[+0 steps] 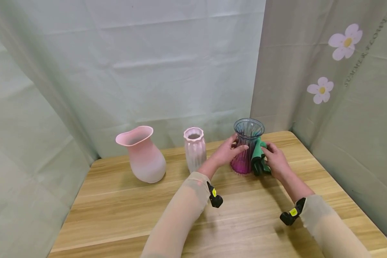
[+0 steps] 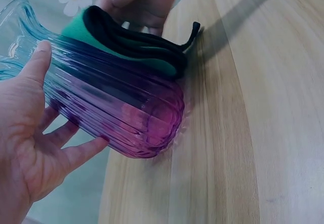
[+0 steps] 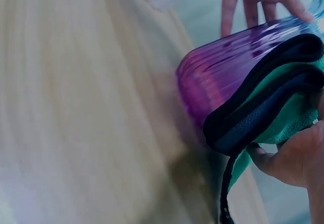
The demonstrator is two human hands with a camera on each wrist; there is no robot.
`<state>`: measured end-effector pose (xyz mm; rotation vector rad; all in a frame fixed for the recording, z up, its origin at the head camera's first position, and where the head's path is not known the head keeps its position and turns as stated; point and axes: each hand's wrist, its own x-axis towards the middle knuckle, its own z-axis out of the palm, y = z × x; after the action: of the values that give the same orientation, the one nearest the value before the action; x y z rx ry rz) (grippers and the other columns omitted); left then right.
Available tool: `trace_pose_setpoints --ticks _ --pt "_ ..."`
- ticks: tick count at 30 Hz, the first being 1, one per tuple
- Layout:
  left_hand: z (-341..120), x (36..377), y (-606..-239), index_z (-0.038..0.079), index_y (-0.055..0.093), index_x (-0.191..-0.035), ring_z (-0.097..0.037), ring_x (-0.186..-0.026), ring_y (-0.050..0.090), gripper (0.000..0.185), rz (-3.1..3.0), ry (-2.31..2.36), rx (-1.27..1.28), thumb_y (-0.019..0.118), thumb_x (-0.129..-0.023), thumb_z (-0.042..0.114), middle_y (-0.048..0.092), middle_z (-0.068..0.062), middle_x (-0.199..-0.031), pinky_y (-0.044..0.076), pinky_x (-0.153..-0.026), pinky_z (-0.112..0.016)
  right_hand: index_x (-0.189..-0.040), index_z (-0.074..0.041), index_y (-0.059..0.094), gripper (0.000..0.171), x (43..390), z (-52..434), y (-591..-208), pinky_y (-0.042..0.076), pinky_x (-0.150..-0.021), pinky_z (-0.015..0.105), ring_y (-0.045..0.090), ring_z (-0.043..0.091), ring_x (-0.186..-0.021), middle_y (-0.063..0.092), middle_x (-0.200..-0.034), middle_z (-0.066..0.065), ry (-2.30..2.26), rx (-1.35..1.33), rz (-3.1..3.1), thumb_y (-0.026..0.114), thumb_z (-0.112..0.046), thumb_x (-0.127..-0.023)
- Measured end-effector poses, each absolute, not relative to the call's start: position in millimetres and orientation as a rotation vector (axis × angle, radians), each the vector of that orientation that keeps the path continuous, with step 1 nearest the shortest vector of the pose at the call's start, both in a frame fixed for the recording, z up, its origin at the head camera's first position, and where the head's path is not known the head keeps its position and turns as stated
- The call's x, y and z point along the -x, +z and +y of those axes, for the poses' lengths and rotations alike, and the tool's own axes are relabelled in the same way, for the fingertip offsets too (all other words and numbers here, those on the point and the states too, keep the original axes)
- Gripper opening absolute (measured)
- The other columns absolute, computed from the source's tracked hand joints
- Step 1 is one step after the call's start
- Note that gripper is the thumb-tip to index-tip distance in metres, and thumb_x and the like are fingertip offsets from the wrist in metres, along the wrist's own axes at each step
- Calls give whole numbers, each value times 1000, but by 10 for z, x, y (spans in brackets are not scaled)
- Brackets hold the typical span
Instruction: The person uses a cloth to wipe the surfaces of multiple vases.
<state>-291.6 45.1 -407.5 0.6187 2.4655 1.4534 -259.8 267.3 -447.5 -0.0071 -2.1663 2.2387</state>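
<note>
A ribbed glass vase, blue at its flared rim and purple at the base, stands upright at the back right of the table. My left hand grips it from the left, thumb across the near side and fingers spread behind, as the left wrist view shows. On the vase's other side, my right hand holds a folded green cloth with dark edging against the glass. A dark-edged strip of the cloth hangs loose toward the tabletop.
A white ribbed vase with a scalloped rim stands left of the left forearm. Farther left is a pink-and-white vase with a wavy mouth. The wooden table ends at fabric curtains behind and on both sides.
</note>
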Motion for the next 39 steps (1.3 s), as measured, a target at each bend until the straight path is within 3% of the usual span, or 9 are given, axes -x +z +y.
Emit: trace_pose_setpoints --ticks 9,18,23,28,34,39 --pt "450 2928 -4073 12 20 -164 -31 -140 48 86 2510 1424 -651 62 -100 51 32 -13 -164 40 -114 -42 -111 -22 61 6 2621 2631 -4076 50 -69 21 52 6 -93 56 -105 -7 2429 -107 -1929 57 -22 -107" --pt "466 2932 -4071 12 20 -164 -31 -142 44 88 2535 1382 -670 61 -100 55 30 -13 -165 36 -116 -43 -104 -22 63 3 2610 2632 -3854 35 -86 36 55 8 -93 61 -99 -8 2598 -78 -1589 63 -19 -104" --pt "461 2921 -4065 13 19 -165 -32 -143 43 88 2538 1373 -665 61 -99 55 30 -13 -165 35 -117 -44 -103 -21 65 3 2608 2615 -3828 33 -89 38 56 8 -89 62 -98 -7 2617 -73 -1526 65 -18 -102" --pt "444 2911 -4059 14 19 -165 -33 -144 40 88 2530 1384 -642 61 -99 55 28 -13 -165 33 -118 -45 -106 -23 63 3 2608 2580 -3874 36 -85 35 53 9 -93 59 -105 -7 2559 -45 -1612 63 -21 -103" --pt "429 2909 -4067 14 19 -165 -33 -144 41 86 2526 1392 -636 61 -101 52 28 -13 -165 34 -117 -46 -110 -26 63 8 2588 2497 -4025 47 -77 22 52 8 -97 58 -112 -8 2362 -24 -1807 59 -21 -106" --pt "431 2914 -4080 11 19 -165 -32 -140 46 84 2501 1430 -653 62 -101 48 31 -14 -164 38 -115 -43 -114 -19 61 9 2574 2458 -4172 47 -83 17 52 9 -104 60 -108 -8 2110 -80 -1979 57 -16 -107"
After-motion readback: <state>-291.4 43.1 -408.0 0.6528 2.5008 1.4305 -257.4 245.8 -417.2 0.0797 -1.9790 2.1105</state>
